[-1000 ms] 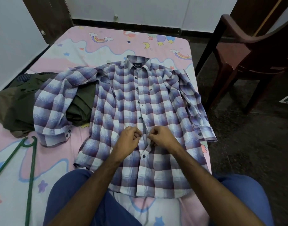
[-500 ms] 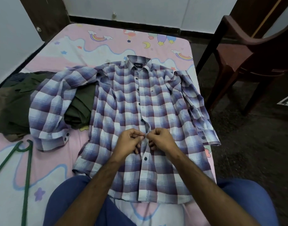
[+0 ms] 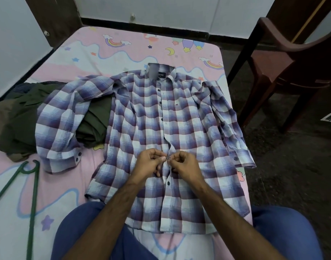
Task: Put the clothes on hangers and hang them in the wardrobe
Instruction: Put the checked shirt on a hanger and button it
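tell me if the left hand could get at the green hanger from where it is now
Probably yes. The green hanger lies bare on the bed sheet with nothing on it, on that hand's side. The left hand is pinching the plaid shirt placket, so it must let go first.

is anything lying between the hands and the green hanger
Nothing visible. Both the left hand and the right hand pinch the shirt front. The hanger lies on bare sheet to the left, beyond the shirt's sleeve cuff.

A purple-white checked shirt (image 3: 153, 132) lies flat, collar away; a green hanger (image 3: 30, 186) lies left.
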Motion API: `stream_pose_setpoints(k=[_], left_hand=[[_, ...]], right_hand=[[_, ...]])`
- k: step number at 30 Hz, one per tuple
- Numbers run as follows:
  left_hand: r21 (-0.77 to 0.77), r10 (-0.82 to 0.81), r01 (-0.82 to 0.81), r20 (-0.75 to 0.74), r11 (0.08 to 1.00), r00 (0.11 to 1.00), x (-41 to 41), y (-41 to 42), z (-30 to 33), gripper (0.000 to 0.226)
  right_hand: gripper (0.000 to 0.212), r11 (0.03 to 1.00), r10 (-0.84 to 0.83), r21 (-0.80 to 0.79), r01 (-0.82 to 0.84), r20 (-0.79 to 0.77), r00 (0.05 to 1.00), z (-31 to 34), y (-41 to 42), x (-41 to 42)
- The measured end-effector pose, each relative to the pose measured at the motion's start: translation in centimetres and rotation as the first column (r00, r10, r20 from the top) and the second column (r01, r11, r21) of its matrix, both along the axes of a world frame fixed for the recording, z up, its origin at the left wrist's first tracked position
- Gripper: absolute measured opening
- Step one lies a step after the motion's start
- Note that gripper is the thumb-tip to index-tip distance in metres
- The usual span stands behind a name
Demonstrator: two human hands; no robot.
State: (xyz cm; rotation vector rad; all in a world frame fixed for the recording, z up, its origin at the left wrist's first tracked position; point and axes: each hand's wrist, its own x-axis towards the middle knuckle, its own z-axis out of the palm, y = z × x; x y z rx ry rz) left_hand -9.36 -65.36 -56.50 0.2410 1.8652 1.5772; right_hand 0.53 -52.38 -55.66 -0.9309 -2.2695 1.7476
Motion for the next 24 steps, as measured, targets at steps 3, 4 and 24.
stream_pose_setpoints(k=[3, 4, 24], left_hand=[[-0.026, -0.006, 0.005, -0.033, 1.0, 0.999, 0.02, 0.08, -0.08, 0.004], [-0.037, -0.008, 0.007, -0.046, 0.999, 0.999, 0.05, 0.13, -0.08, 0.004], [-0.119, 0.02, -0.05, -0.239, 0.992, 0.971, 0.55, 0.42, 0.23, 0.013]], right_hand=[[0.001, 1.0, -0.006, -0.015, 0.006, -0.035, 0.999, -0.44, -0.08, 0.21], [0.001, 1.0, -0.012, -0.02, 0.011, -0.051, 0.999, -0.62, -0.05, 0.33], [0.005, 0.991, -0.037, -0.13, 0.015, -0.163, 0.986, -0.93, -0.23, 0.87]])
